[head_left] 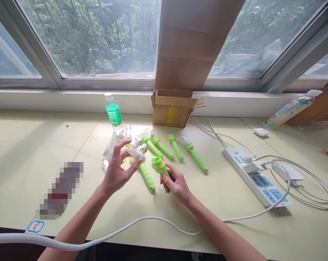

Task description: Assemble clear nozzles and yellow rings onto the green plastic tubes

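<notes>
My left hand [117, 174] holds a small white and clear plastic piece [136, 154] between thumb and fingers. In my right hand [178, 185] is a green plastic handle [158, 164], tilted, its threaded mouth facing up and a yellow ring below the thread. The two parts are close but apart. Beneath and behind them lie several loose green handles [175, 148]. To their right, another green handle [196, 158] has a clear tip fitted on it. Clear plastic caps [107, 152] and small white pieces are heaped behind my left hand, partly hidden by it.
A bottle with a green label [114, 115] and an open cardboard box [170, 110] stand near the window. A power strip [257, 177] with plugs and looped cables lies at right. One white cable [142, 219] crosses the table's front. A second bottle [293, 108] leans back right.
</notes>
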`<state>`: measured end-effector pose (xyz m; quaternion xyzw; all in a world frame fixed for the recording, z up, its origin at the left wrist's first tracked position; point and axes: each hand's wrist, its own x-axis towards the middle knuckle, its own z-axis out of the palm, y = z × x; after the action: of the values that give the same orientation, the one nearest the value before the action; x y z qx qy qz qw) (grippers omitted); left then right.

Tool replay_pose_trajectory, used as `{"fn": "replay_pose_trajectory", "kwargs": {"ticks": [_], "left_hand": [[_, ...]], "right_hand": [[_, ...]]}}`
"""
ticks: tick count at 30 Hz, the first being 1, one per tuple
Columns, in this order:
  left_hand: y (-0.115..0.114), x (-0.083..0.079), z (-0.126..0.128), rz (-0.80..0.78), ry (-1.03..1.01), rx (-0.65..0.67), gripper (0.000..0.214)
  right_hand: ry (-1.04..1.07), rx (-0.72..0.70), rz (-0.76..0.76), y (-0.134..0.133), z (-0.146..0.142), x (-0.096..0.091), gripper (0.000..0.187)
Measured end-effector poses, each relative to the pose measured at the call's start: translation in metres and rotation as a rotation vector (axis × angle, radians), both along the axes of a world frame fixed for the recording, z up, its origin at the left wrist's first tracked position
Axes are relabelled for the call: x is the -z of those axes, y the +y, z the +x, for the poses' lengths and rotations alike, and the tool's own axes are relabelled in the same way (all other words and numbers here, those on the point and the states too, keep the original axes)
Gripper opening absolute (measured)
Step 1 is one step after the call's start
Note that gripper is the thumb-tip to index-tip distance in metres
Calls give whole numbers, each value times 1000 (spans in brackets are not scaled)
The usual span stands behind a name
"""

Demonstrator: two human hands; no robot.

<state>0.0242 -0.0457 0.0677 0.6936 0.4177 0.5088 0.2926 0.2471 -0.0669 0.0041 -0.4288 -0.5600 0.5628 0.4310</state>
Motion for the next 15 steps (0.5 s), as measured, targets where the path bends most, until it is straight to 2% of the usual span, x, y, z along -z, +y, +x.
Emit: {"fn": "replay_pose_trajectory", "kwargs": {"ticks": [2, 5, 12, 15], "left_hand": [[3, -5, 9, -12, -33, 54, 55], [10, -4, 22, -16, 21, 97, 43], [21, 17, 35, -155, -52, 198, 41], [19, 26, 36, -198, -115, 240, 45]], "right_hand": [[-20, 0, 38, 0, 1, 2, 50], [-57, -1, 98, 1, 4, 4, 49], [-222, 53, 275, 1, 7, 4, 43], [-246, 44, 277, -1, 5, 3, 43]]}}
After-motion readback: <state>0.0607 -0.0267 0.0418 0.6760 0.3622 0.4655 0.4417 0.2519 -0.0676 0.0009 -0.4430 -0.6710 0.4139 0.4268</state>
